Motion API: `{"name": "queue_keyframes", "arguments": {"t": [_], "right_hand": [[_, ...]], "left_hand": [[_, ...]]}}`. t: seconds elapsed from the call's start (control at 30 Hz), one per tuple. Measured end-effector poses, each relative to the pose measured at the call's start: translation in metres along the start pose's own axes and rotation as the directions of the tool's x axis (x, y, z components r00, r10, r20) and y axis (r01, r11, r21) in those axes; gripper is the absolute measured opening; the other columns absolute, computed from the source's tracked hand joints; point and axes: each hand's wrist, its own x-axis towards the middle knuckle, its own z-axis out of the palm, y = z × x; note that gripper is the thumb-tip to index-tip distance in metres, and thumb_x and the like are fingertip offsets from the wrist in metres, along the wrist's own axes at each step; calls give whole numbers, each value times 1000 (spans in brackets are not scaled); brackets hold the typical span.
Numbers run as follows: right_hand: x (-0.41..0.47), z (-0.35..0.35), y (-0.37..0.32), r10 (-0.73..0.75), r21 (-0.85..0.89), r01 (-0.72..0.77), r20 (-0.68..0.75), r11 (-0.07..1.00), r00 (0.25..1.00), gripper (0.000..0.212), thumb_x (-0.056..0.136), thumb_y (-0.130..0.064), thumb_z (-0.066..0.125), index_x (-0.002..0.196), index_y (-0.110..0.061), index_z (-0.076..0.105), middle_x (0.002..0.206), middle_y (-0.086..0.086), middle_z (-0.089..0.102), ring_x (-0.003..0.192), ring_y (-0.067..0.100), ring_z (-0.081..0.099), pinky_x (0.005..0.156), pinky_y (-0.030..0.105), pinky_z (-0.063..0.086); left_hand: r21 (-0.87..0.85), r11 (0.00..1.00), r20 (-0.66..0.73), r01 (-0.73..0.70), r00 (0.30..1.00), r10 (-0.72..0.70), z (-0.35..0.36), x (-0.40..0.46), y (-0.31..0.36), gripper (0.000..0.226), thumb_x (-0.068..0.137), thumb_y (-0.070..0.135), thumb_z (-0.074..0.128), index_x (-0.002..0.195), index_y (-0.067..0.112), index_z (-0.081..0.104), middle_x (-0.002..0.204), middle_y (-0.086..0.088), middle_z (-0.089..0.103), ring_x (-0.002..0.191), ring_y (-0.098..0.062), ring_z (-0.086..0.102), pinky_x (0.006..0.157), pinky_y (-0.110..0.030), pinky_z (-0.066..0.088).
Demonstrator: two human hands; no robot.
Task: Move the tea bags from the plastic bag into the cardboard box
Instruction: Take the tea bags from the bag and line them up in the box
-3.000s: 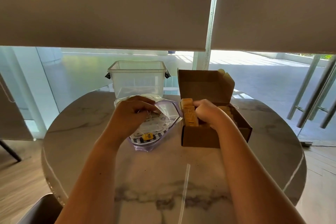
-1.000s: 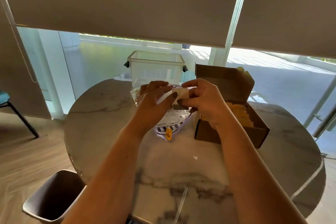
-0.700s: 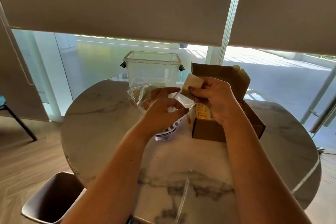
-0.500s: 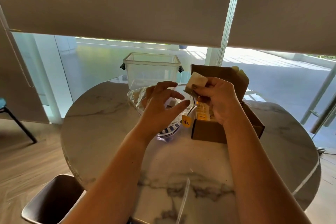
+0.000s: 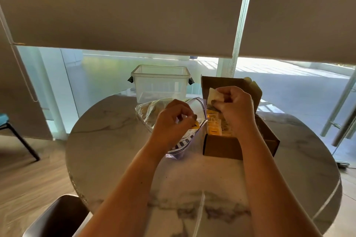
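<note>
The counter (image 5: 119,140) carries everything, and the box (image 5: 231,146) stands open on it at my right, just beside the bag (image 5: 152,110). The box is already nearly full of tea bags (image 5: 213,128) that stand in rows, so I think the biggest risk is there: if I push the new one in with force, it can crush its neighbours or tip the row.

The second risk is the bag. It is soft and leans toward the box, and my left hand (image 5: 173,123) holds it only by a pinch at the mouth, near a yellow tag (image 5: 196,125). If this pinch slips, the bag can fall flat and the remaining tea bags can slide out on the counter.

The smallest risk is the string. My right hand (image 5: 234,105) is curled around one tea bag (image 5: 214,95), above the far end of the box. I cannot tell where its string hangs; it may catch on the box wall.
</note>
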Motion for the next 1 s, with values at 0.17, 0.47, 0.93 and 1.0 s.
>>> {"name": "queue_keyframes", "arguments": {"t": [0.17,0.47,0.93,1.0], "right_hand": [[-6,3,-7,-31,-18,36,251,999,968,23,77,-8,74,97,-18,67,80,-14,59,73,2,57,55,3,44],[-10,0,-12,75,324,-213,392,922,917,12,82,1,64,85,-10,68,77,3,66,57,6,65,54,12,50],[0,-15,-2,136,86,-171,315,982,939,13,85,-1,62,86,-13,63,77,-2,60,66,7,56,45,4,44],[11,-22,8,182,37,-190,156,981,971,9,89,-7,59,93,-15,61,85,-1,59,67,5,53,46,8,42]], "left_hand": [[-142,987,-31,76,996,-82,0,3,0,12,89,9,59,84,21,61,79,7,65,71,6,62,65,-6,45],[-117,985,-59,128,989,-135,6,8,-8,27,78,7,71,101,15,61,81,9,65,69,7,63,63,-5,46],[-131,984,93,122,990,-111,16,4,-12,26,80,13,70,99,25,59,78,10,67,66,-5,65,67,-16,54],[4,998,167,60,984,-60,18,0,-14,16,83,19,68,93,30,64,83,15,64,68,-5,63,67,-15,52]]}}
